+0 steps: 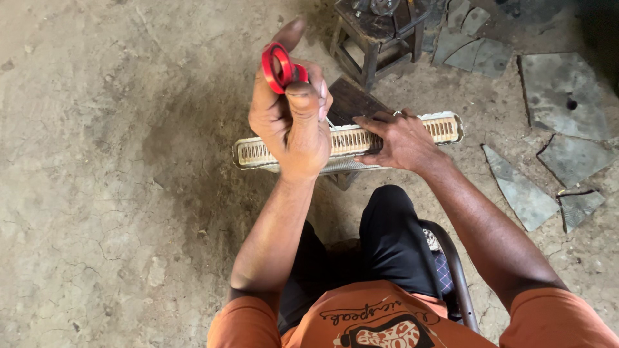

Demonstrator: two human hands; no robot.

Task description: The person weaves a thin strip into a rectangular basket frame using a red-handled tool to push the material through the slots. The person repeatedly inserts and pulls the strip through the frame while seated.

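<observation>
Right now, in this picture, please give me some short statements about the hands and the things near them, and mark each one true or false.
1. The left hand holds red-handled scissors. True.
2. The right hand is raised in the air, touching nothing. False: it rests on the long finned metal core.
3. The finned metal core lies across in front of the person's knees. True.
4. A wooden stool stands beyond the core. True.
5. The ground is covered with green grass. False: it is bare cracked earth, with flat stone pieces to the right.
</observation>
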